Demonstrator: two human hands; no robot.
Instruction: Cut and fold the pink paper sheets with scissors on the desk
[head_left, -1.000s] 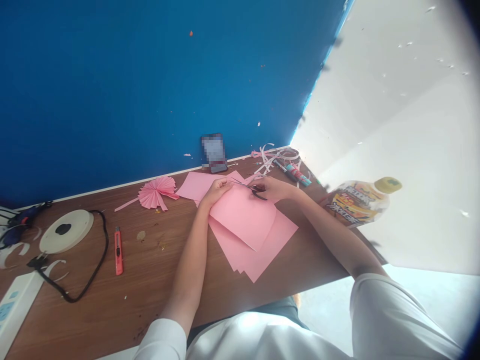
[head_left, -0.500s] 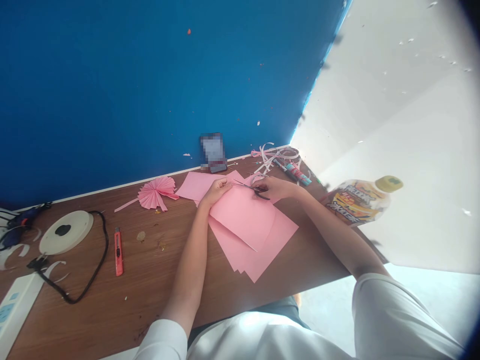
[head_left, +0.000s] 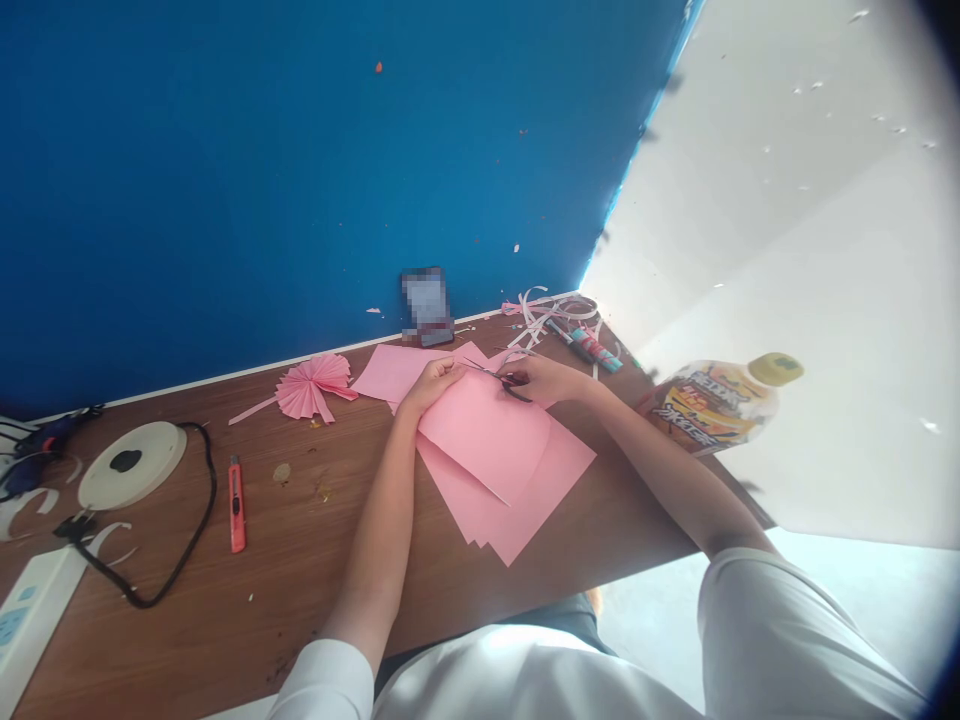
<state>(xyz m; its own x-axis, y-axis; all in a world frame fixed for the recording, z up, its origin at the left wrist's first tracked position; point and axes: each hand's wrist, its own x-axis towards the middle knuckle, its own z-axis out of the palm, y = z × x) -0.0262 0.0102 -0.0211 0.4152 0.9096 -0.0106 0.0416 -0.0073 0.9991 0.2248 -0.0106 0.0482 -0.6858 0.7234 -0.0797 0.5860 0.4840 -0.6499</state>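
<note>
My right hand point(head_left: 536, 378) grips a pair of scissors point(head_left: 514, 384) with dark handles, its blades pointing left across the far edge of a pink paper sheet point(head_left: 484, 435). At that sheet's far left corner, my left hand point(head_left: 437, 382) is closed on the paper, thumb and fingers pinching it. The sheet's near edge lifts a little off more pink sheets point(head_left: 517, 530) fanned out beneath. Another pink piece point(head_left: 390, 370) lies just beyond my left hand. A folded pink paper fan point(head_left: 311, 388) rests on the table to the left.
A red box cutter point(head_left: 237, 505), a white round lid-like disc point(head_left: 133, 466) and a power strip point(head_left: 37, 620) with a black cord lie left. A phone point(head_left: 427, 305) leans on the blue wall. Paper strips point(head_left: 536, 320) lie back right, near a bottle-shaped package point(head_left: 712, 400) at the right edge.
The scissor handles have drawn closer together in my right hand. My left hand stays on the paper, and the sheet's near corner has shifted slightly.
</note>
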